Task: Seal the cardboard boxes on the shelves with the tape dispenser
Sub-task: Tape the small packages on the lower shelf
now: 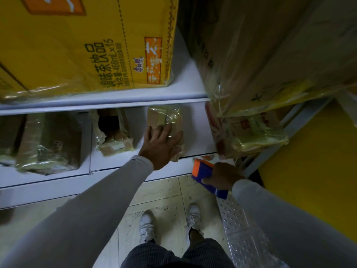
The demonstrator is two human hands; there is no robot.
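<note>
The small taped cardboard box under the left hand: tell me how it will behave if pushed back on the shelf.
The small cardboard box would probably slide rather than tip: it lies low on the smooth white shelf. The glossy tape wrapped round it likely makes it slippery under the left hand, whose fingers lie flat on it. Its creased, rumpled corners suggest it may give a little instead of staying stiff.

Yellow box (77, 45) with orange panels; blue-and-orange tape dispenser (207, 176); brown small box (166, 120); white shelf (116, 101); grey sleeves (96, 200).

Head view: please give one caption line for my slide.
Left hand presses a small taped brown cardboard box on the white shelf; right hand grips an orange-and-purple tape dispenser.
</note>
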